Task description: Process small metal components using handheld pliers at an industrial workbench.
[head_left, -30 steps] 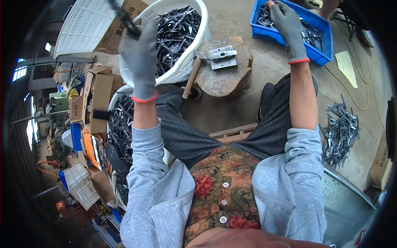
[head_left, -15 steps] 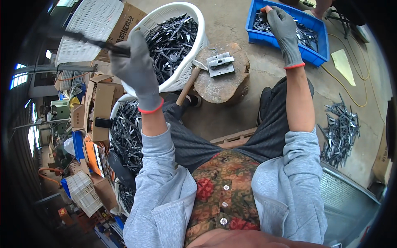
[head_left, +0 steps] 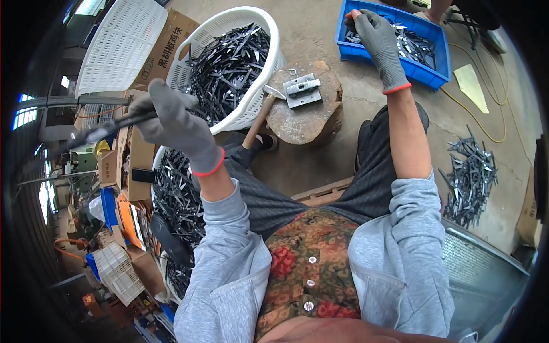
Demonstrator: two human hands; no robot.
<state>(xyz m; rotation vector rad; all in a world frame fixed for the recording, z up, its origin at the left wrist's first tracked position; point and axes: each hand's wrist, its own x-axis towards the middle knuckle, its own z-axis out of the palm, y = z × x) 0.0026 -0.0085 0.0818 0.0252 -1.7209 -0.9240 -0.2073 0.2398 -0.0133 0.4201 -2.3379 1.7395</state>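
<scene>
My left hand (head_left: 178, 124), in a grey glove with a red cuff, is raised beside the large white basket (head_left: 273, 54). It is closed around a long dark metal piece (head_left: 121, 122), blurred and pointing left. Over the near side of the blue tray (head_left: 426, 76) is my gloved right hand (head_left: 376, 44), its fingers drawn together and their tips reddish-orange. Whatever it may hold is too small to make out. Shiny dark metal pieces (head_left: 413, 47) lie in the tray. Between the hands, a metal block fixture (head_left: 303, 91) rests on a wooden stump (head_left: 297, 127), with a hammer (head_left: 259, 121) leaning at its left.
Black metal strips (head_left: 229, 74) fill the white basket; more (head_left: 177, 194) fill another by my left leg. A loose pile (head_left: 472, 177) lies on the floor at right, near a yellow cable (head_left: 486, 132). Cardboard boxes (head_left: 140, 151) stand at left. Another person's limb (head_left: 439, 10) shows at the top right.
My left hand has moved down and left, and the long dark piece has swung to point lower left. My right hand has shifted slightly left over the tray.
</scene>
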